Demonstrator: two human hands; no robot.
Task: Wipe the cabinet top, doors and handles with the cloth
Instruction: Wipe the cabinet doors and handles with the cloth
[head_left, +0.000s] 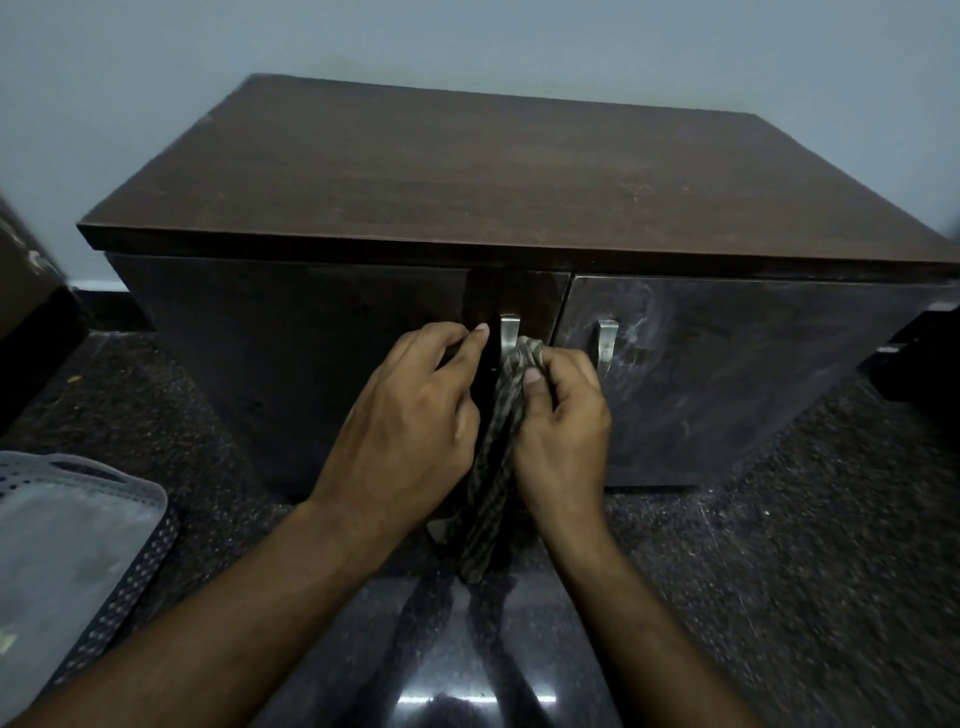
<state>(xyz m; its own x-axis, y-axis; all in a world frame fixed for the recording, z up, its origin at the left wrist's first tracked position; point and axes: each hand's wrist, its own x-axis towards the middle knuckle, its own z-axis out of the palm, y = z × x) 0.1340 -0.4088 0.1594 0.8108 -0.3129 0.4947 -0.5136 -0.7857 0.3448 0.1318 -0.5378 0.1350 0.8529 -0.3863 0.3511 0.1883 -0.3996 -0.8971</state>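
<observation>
While both hands work at the front of the dark wooden cabinet (498, 171), the checked cloth (493, 467) hangs between them, bunched at its upper end against the left door's metal handle (510, 332) and trailing down toward the near floor. The right hand (563, 421) is clenched around the upper part of the cloth, thumb pressed on the fabric, holding the bunch right at the lower part of that handle. The left hand (410, 415) sits just left of the cloth with its fingers curled and its fingertips by the left door (311, 364), next to the handle; whether it grips the cloth or only rests against the door cannot be told, since the fingers hide the contact.

The cabinet has 2 doors, each with 1 brushed-metal handle near the middle seam. The right door's handle (607, 343) is uncovered, and the right door (753, 374) shows pale smears and streaks across its glossy face (most of them just right of the handle). The cabinet top is bare, with faint dusty marks toward its right side.

On the near left, a pale perforated plastic basket (78, 545) lies on the dark speckled floor (779, 571). Behind the cabinet stands a plain grey wall (467, 41).
</observation>
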